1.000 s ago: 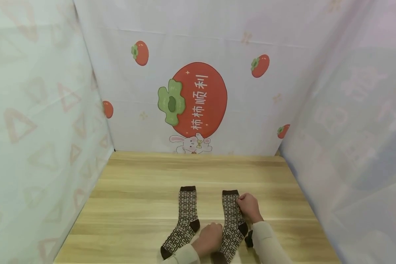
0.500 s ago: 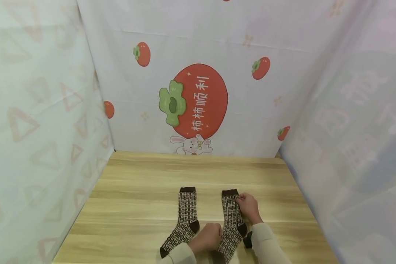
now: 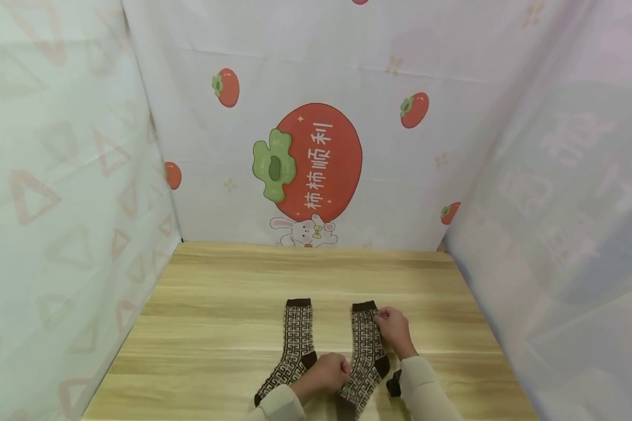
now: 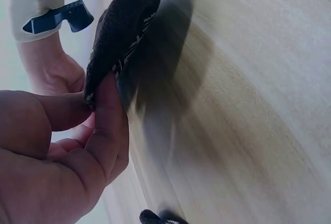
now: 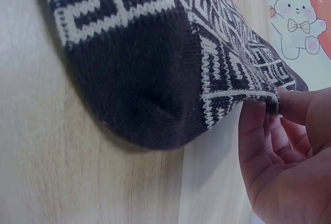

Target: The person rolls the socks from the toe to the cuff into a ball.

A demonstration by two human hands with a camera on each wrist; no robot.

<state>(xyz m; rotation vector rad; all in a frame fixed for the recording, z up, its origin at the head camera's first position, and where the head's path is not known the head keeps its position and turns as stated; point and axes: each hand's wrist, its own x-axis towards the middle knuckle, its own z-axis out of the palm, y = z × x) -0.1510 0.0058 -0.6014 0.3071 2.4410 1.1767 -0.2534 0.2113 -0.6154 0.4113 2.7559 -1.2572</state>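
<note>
Two dark brown and cream patterned socks lie side by side in the head view. My right hand (image 3: 395, 328) pinches the right-hand sock (image 3: 366, 342) by its outer edge, just below the brown cuff. Lower down, on the inner side of its foot, my left hand (image 3: 327, 374) pinches the same sock. The left wrist view shows thumb and fingers of the left hand (image 4: 77, 151) nipping the cloth by the dark toe (image 4: 126, 19), which is raised off the table. Beyond the brown heel (image 5: 134, 89), the right hand (image 5: 289, 157) lifts a fold of knit. My left forearm partly covers the left-hand sock (image 3: 298, 330).
The wooden table (image 3: 216, 327) runs back to a white printed cloth (image 3: 205, 134). Cloth walls (image 3: 58, 204) stand on both sides. A small black device (image 3: 394, 383) sits by the right sleeve.
Both hands and the right-hand sock have shifted slightly left, keeping their hold. The left-hand sock has stayed in place, with its toe now more covered by my left sleeve.
</note>
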